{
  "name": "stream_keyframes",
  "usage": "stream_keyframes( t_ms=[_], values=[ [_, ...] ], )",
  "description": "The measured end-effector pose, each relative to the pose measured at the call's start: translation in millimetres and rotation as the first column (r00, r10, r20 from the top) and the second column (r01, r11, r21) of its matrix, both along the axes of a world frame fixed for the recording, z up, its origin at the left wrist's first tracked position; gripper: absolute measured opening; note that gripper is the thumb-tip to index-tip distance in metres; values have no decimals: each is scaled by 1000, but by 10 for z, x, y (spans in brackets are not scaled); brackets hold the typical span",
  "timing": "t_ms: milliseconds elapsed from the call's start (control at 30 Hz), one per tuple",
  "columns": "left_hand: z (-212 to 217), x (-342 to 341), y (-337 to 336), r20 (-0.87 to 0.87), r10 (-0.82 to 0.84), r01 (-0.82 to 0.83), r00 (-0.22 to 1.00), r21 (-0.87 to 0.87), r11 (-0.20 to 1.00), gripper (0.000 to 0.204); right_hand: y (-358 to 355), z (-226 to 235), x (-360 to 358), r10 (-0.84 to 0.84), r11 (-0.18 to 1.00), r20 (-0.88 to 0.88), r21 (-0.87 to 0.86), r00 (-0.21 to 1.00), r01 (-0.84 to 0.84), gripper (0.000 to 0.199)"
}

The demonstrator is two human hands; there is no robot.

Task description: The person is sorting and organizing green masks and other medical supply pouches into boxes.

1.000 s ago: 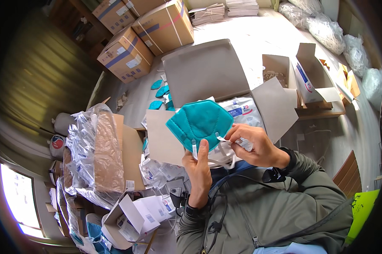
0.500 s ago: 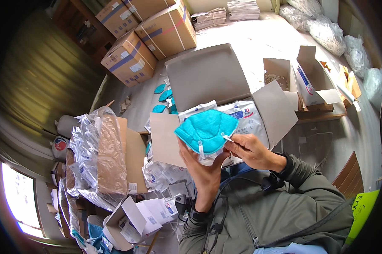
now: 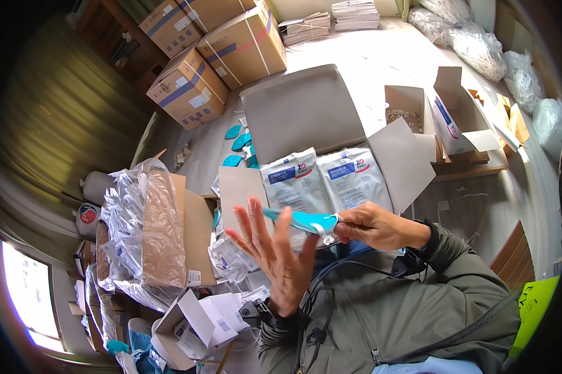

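A teal face mask [image 3: 309,220] with white straps is held nearly edge-on in front of me. Fingers and thumb of my right hand [image 3: 376,225] pinch its right end. My left hand [image 3: 270,252] is raised beside the mask with its fingers spread, partly covering the mask's left end; it grips nothing. Just beyond both hands an open carton [image 3: 306,112] has its flaps folded out. Inside lie two side-by-side rows of silver-white mask packets, a left packet [image 3: 296,184] and a right packet [image 3: 352,177] on top.
Several loose teal masks [image 3: 240,142] lie left of the carton. A plastic-lined box [image 3: 166,230] of clear-wrapped pieces stands at left, above a small open white box [image 3: 184,327]. Strapped cartons [image 3: 243,47] are stacked at the back; more open boxes [image 3: 458,112] stand at right.
The mask has tipped from facing me to nearly edge-on and sits slightly lower. My left hand has let go and spread its fingers; my right hand keeps its pinch. The packets show more fully.
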State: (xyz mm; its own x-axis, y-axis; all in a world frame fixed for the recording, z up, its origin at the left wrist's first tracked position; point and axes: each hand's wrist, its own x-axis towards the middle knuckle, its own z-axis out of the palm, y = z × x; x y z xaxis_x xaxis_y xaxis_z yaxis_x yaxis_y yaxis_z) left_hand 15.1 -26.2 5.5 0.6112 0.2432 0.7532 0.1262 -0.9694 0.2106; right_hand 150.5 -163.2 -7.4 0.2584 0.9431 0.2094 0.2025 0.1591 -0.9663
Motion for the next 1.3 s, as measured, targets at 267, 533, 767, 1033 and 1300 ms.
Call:
stream_keyframes(
  t_ms=[267, 533, 767, 1033, 1300],
  values=[
    [131, 36, -8, -122, -186, 176, 975, -94, 980, 48, -1, 36, -23, 53, 997, 27, -58, 998, -51, 42],
    [-141, 124, 251, 133, -335, 319, 933, -739, 593, 11, 11, 227, 76, -64, 998, -74, -8, 995, 64, 38],
    [-16, 327, 266, 242, -318, 315, 917, -927, 203, 22, 414, 333, 128, -37, 894, -236, 426, 971, 137, 41],
    [-64, 835, 612, 550, 73, 552, 832, -834, -11, 16, 610, 113, -247, -255, 776, -471, 422, 844, 469, 38],
    [58, 903, 1212, 590, 383, 559, 710, -804, 202, 20, 19, 138, -495, -633, 502, -100, 702, 768, 505, 16]
  ],
)
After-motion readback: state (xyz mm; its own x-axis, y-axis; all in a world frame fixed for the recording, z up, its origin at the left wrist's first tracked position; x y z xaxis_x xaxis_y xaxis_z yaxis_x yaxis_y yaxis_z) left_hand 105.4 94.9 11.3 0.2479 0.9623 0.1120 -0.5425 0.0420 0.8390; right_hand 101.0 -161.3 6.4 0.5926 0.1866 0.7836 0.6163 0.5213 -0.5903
